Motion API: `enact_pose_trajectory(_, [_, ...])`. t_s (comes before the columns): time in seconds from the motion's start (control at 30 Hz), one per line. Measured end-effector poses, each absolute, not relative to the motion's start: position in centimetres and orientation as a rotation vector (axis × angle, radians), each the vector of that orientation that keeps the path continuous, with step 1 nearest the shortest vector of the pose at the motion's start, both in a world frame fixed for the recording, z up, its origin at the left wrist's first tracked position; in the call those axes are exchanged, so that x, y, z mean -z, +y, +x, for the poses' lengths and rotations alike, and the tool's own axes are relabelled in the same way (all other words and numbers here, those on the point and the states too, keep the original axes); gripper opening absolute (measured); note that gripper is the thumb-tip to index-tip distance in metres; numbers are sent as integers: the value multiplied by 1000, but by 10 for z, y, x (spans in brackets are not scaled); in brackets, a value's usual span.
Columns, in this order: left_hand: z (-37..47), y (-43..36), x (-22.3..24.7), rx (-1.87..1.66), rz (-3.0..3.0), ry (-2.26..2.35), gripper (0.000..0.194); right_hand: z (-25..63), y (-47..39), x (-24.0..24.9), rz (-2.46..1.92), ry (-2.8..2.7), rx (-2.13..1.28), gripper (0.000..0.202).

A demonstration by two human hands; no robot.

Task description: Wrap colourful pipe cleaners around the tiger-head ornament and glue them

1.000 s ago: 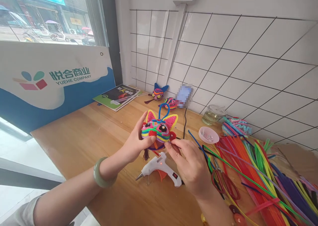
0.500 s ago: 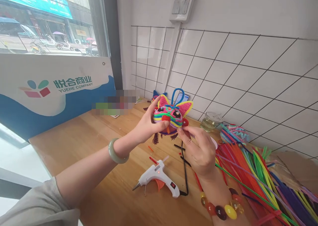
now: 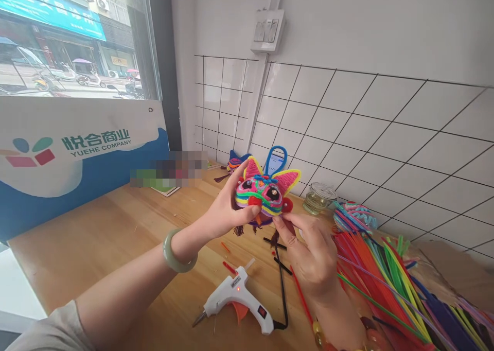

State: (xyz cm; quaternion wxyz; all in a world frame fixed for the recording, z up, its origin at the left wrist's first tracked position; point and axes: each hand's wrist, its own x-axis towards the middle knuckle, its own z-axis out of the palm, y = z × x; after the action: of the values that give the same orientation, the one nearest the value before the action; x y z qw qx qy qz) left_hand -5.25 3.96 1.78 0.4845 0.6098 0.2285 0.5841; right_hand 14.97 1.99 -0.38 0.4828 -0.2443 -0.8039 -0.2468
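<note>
Daylight enters through a window (image 3: 77, 37) at left, above a white-and-blue panel (image 3: 96, 173). A wooden desk (image 3: 116, 232) stands against a pale wall (image 3: 366, 27) with white, dark-lined tiles (image 3: 347, 124) and 1 switch box (image 3: 268, 30).

- Glue gun (image 3: 235, 299): on desk (image 3: 96, 248).
- Cat ornament (image 3: 272, 191): raised above desk, behind glue gun.
- Second ornament (image 3: 234, 164): farther behind glue gun.
- Lidded jar (image 3: 318, 200): behind glue gun, rightward.
- Pipe cleaners (image 3: 370, 268): right of glue gun.
- Signboard (image 3: 88, 171): behind glue gun, leftward.
</note>
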Motion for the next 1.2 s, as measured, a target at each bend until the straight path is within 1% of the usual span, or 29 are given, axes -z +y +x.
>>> enact_pose_trajectory(0.2, [-50, 36, -16, -1462, 1463, 581, 94, 152, 20, 5, -601, -1999, 652, 36])
enact_pose_trajectory(0.43, [-50, 37, -13, -1486, 1470, 557, 93, 151, 19, 4, -621, -1969, 552, 30])
enact_pose_trajectory(0.57, [-49, 36, -14, -1490, 1433, 573, 96, 152, 19, 4, -605, -1989, 607, 33])
enact_pose_trajectory(0.9, [-47, 36, -12, -1470, 1446, 548, 88, 152, 18, 2, -611, -1980, 633, 32])
enact_pose_trajectory(1.07, [-47, 39, -7, -1429, 1384, 564, 93, 153, 19, 6, -623, -1986, 666, 38])
enact_pose_trajectory(1.2, [-47, 41, -4, -1419, 1362, 564, 94, 152, 19, 6, -626, -1990, 661, 39])
